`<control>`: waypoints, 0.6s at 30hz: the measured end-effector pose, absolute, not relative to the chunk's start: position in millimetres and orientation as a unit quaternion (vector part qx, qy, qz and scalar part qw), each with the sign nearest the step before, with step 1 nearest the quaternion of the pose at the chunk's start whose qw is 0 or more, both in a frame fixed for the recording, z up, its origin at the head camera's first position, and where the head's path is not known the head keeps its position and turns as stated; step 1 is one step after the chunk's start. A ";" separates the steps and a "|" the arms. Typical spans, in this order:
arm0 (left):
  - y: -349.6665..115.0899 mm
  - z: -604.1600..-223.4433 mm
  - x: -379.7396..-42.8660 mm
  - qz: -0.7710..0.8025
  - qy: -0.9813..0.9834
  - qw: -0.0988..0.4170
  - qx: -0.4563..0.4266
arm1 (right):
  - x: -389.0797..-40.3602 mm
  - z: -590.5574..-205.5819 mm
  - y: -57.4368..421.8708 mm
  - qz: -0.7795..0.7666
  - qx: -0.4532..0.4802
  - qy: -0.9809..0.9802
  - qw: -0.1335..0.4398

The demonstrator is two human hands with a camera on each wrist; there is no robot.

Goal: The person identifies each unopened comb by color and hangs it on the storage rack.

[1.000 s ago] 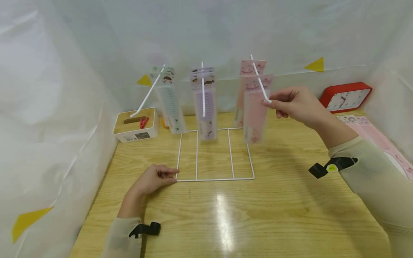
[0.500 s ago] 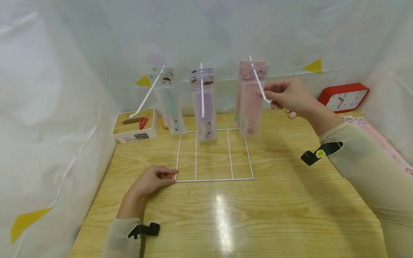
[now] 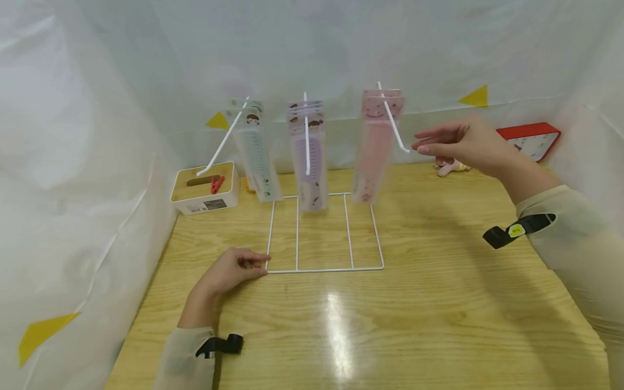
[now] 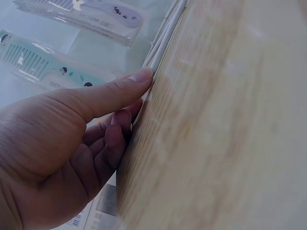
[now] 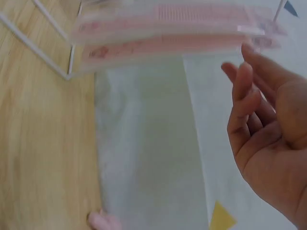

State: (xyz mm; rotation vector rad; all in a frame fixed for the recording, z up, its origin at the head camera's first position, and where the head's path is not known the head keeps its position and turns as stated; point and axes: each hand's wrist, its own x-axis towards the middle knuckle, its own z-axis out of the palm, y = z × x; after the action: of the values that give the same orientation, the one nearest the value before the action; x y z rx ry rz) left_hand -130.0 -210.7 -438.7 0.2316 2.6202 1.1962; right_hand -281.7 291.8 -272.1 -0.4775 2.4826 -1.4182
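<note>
A white wire display rack (image 3: 322,270) stands on the table with three long hooks. My left hand (image 3: 229,272) pinches its front left corner between thumb and fingers; the left wrist view shows the thumb (image 4: 141,75) on the wire. Two pink packaged combs (image 3: 374,149) hang far back on the right hook (image 3: 394,125), looking blurred. Purple packaged combs (image 3: 310,157) hang on the middle hook and mint green ones (image 3: 256,154) on the left. My right hand (image 3: 470,145) is just right of the right hook's tip, fingers loosely extended, holding nothing.
A white box with a wooden lid (image 3: 205,189) stands at the back left, a red clip (image 3: 218,184) on top. At the back right are a red clock (image 3: 531,140) and a small pink item (image 3: 452,168). White sheeting (image 3: 312,49) encloses the table (image 3: 390,325).
The front pink comb has slid back along the right hook to the other one. My right hand has let it go and drawn off to the right. The left hand stays put.
</note>
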 end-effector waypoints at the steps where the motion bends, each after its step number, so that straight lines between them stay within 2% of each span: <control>1: -211.1 -438.9 -130.3 0.410 0.900 0.124 0.079 | -281.3 -276.1 297.7 -0.475 -0.169 0.854 0.127; 7: -211.0 -438.8 -131.3 0.415 0.898 0.124 0.078 | -283.3 -311.8 341.5 -0.396 -0.186 0.890 0.131; 18: -210.3 -437.6 -130.5 0.416 0.898 0.126 0.074 | -292.6 -384.9 443.1 -0.335 -0.124 0.925 0.130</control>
State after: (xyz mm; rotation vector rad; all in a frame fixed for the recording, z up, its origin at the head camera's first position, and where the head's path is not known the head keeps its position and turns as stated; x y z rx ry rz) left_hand -130.5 -210.3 -437.6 0.2143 2.6140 1.2109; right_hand -292.6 443.1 -384.9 -0.3612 2.6867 -0.9737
